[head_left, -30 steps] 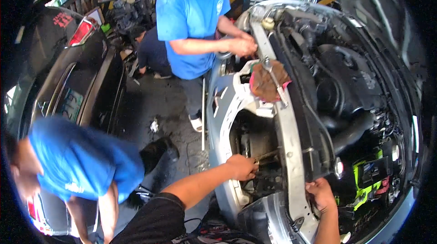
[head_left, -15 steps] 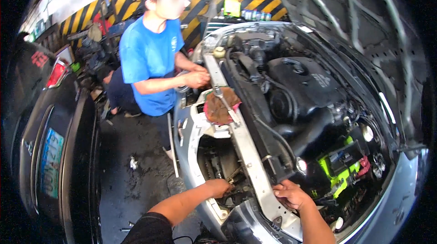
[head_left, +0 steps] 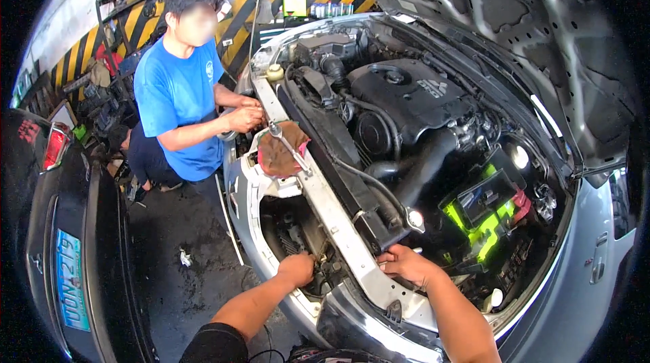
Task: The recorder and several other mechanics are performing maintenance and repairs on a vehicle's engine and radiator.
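The left hand reaches into the front opening of the grey car, its fingers hidden among the dark parts, so whether they grip anything cannot be told. The right hand is bent at the right edge of the pale metal crossbar, beside the radiator's near end — its fingertips are hidden too, and its grip is unclear. The crossbar runs from near to far between the hands. Farther along it, a ratchet wrench lies over a brown rag; a co-worker in blue stands to the left.
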Demonstrator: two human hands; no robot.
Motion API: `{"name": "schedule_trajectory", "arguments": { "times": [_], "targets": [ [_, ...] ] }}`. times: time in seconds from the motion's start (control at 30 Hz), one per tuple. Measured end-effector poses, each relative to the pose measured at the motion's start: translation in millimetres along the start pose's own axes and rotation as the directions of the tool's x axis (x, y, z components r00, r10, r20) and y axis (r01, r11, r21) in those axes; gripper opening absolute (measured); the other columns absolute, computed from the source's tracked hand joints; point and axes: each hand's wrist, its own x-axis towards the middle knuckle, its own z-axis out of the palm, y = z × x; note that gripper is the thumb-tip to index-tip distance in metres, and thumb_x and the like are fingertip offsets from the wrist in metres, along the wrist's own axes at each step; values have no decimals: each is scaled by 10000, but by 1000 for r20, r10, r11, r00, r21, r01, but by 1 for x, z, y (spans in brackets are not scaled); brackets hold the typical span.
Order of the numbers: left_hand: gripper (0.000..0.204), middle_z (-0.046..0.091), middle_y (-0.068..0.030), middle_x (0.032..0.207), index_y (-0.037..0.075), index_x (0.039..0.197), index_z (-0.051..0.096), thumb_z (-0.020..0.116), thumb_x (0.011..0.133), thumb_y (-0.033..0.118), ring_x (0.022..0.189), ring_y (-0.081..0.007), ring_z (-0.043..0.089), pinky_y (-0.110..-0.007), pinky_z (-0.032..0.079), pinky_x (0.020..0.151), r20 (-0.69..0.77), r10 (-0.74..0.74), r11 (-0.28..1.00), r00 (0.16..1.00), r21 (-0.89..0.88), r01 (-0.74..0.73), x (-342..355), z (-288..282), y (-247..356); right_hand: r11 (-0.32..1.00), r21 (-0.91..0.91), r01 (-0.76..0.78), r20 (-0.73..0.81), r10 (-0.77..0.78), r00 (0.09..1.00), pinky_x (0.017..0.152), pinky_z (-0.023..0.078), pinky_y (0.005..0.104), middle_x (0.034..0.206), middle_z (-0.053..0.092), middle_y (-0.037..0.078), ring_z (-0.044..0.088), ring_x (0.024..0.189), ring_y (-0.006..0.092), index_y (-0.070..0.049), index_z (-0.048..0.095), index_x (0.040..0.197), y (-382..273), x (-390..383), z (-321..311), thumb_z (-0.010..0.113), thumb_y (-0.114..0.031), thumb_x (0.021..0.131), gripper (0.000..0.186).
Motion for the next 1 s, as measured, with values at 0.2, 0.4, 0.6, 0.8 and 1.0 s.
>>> {"name": "schedule_trajectory", "arguments": {
  "times": [0.2, 0.4, 0.6, 0.8, 1.0],
  "targets": [
    [456, 616, -172, 1252, 73, 1239, 623, 712, 796, 134, 1088, -388, 670, -484, 561, 926, 4, -34, 999, 999, -35, 34, -1, 2, 3, 996, 94, -4, 51, -1, 999, 849, 517, 298, 1114, 691, 72, 643, 967, 165, -13, 527, 1357, 2, -1, 0, 650, 3, 911, 463],
    [523, 619, -167, 1255, 99, 1291, 611, 736, 787, 155, 1104, -380, 665, -471, 560, 932, 25, -72, 997, 997, -38, 73, 1, 0, 7, 995, -101, -5, -66, -2, 998, 548, 423, 249, 825, 663, 22, 521, 600, 88, 6, 674, 1049, -5, 3, 0, 604, -18, 921, 148],
    [364, 654, -174, 1164, 81, 1179, 663, 672, 823, 161, 1040, -365, 694, -467, 575, 885, -59, -33, 999, 998, -19, 32, -3, 2, 6, 994, -96, -47, -144, 33, 989, 574, 475, 264, 912, 697, 64, 554, 619, 100, 27, 656, 1168, -12, -10, -9, 586, 19, 925, 252],
    [521, 628, -149, 1234, 114, 1293, 626, 730, 786, 177, 1068, -358, 682, -474, 581, 875, 17, -44, 998, 999, -35, 44, -1, -1, -1, 995, -97, -13, -53, 7, 999, 939, 505, 286, 1122, 708, 91, 649, 1024, 164, 47, 590, 1327, -23, -10, 11, 642, 58, 885, 446],
    [494, 629, -153, 1208, 115, 1264, 642, 726, 780, 171, 1055, -359, 683, -475, 579, 863, 23, -46, 998, 999, -35, 47, 4, 7, -6, 997, -64, 30, -118, -38, 992, 795, 519, 281, 943, 687, 53, 645, 864, 140, 44, 660, 1085, -9, -6, 12, 657, 30, 883, 203]
  ]
}}
